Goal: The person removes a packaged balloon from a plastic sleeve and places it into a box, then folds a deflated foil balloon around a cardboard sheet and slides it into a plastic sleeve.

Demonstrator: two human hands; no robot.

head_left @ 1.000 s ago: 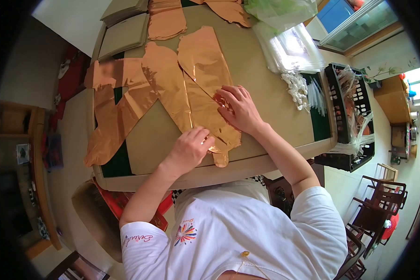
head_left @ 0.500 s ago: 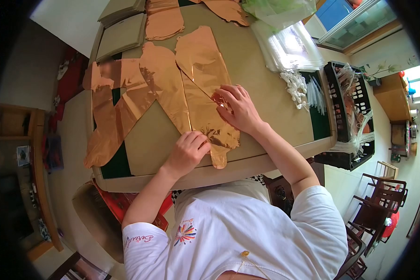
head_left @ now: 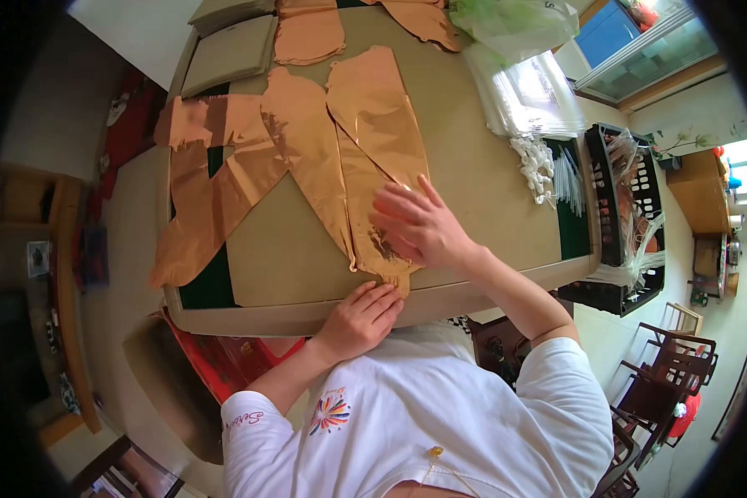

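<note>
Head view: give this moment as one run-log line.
left hand: at foil tab, near table edge | right hand: blurred, over copper foil | clear bags: at right

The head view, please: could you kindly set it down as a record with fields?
Surface: brown-topped table
Main item: copper-coloured foil, laid out on the table
Left hand: at the foil's narrow tab, by the near edge
Right hand: over the foil's near part, blurred; contact unclear
On the right: clear plastic bags, white sticks
Beside the table: black crate
Far left: stack of flat pieces
</note>
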